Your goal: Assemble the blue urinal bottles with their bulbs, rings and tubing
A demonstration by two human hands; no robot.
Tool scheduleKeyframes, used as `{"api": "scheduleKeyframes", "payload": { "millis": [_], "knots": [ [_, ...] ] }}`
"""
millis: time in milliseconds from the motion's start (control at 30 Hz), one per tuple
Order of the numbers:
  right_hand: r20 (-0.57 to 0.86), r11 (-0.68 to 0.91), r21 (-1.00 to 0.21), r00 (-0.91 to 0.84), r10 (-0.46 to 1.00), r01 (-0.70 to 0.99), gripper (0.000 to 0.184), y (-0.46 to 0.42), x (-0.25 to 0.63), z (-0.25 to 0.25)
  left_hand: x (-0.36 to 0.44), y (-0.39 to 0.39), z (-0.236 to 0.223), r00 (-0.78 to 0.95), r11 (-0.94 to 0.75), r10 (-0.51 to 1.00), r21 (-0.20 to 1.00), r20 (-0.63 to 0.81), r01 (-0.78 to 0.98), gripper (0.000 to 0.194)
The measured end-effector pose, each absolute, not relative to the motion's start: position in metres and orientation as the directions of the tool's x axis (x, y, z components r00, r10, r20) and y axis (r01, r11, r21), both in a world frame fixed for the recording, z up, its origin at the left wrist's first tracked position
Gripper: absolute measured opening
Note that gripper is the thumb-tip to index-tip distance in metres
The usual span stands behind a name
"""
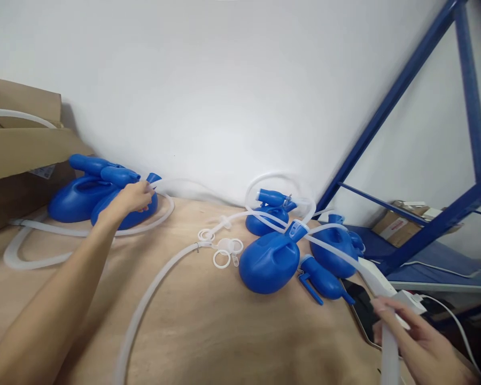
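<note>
Currently my right hand [419, 332], at four o'clock, is pinching a translucent tube [390, 350]; tugging hard could topple the blue jug [266, 266] whose neck it is passing. Its long axis is bending at my fingers, pointing toward six below, ten beyond. At nine, my left hand [136, 197] is resting curled by another blue jug [145, 214]; whether it's pinching anything, I cannot tell.

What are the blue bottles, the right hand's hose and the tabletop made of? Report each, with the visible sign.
Blue bottles: probably moulded plastic, satin, judging by smooth rounded walls with soft highlights.
Hose in the right hand: apparently flexible plastic or silicone, smooth; it looks milky and translucent.
Tabletop: likely wood or plywood, low sheen, given its light brown, streaky grain.
</note>
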State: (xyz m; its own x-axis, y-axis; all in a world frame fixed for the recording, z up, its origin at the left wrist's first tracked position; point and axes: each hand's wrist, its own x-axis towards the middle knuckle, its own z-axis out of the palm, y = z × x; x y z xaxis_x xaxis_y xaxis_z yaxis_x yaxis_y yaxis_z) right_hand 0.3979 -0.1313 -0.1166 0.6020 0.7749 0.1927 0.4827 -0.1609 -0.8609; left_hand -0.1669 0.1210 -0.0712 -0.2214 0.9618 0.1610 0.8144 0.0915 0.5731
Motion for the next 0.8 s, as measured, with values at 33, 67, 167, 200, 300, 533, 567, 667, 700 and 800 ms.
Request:
{"api": "scheduleKeyframes", "payload": {
  "millis": [33, 67, 167, 200, 300, 533, 567, 667, 700, 800],
  "knots": [
    [0.193, -0.155, -0.888, 0.657, 0.729, 0.433, 0.058, -0.129, 0.400, -0.110, -0.168, 0.118, -0.067, -0.226, 0.070, 0.957, 0.610, 0.182, 0.789, 0.014],
    [0.193, -0.150, -0.905, 0.697, 0.690, 0.399, 0.059, -0.126, 0.401, -0.105, -0.168, 0.116, -0.064, -0.240, 0.055, 0.949, 0.645, 0.203, 0.762, 0.014],
    [0.193, -0.109, -0.938, 0.756, 0.626, 0.330, 0.057, -0.112, 0.404, -0.098, -0.169, 0.114, -0.059, -0.310, 0.013, 0.912, 0.738, 0.267, 0.674, 0.013],
    [0.192, -0.068, -0.953, 0.762, 0.619, 0.295, 0.055, -0.106, 0.404, -0.098, -0.169, 0.115, -0.059, -0.333, 0.002, 0.901, 0.766, 0.277, 0.642, 0.014],
    [0.182, 0.106, -0.983, 0.783, 0.595, 0.148, 0.045, -0.082, 0.406, -0.102, -0.170, 0.119, -0.061, -0.354, -0.017, 0.898, 0.824, 0.262, 0.566, 0.015],
    [0.004, 0.236, -0.961, 0.839, 0.544, -0.148, 0.012, -0.044, 0.416, -0.116, -0.176, 0.120, -0.081, -0.166, 0.154, 0.984, 0.776, -0.064, 0.612, 0.027],
    [-0.004, 0.231, -0.960, 0.835, 0.551, -0.157, 0.010, -0.043, 0.417, -0.119, -0.176, 0.120, -0.084, -0.140, 0.174, 0.984, 0.758, -0.109, 0.629, 0.039],
    [-0.013, 0.193, -0.968, 0.797, 0.604, -0.162, 0.010, -0.045, 0.418, -0.129, -0.171, 0.123, -0.092, -0.006, 0.179, 0.967, 0.666, -0.254, 0.724, 0.074],
    [-0.016, 0.176, -0.971, 0.783, 0.622, -0.160, 0.011, -0.046, 0.418, -0.132, -0.167, 0.125, -0.093, 0.049, 0.168, 0.947, 0.621, -0.317, 0.766, 0.077],
    [-0.023, 0.131, -0.981, 0.759, 0.651, -0.142, 0.021, -0.049, 0.419, -0.141, -0.148, 0.127, -0.101, 0.140, 0.144, 0.865, 0.504, -0.482, 0.852, 0.075]
  ]
}}
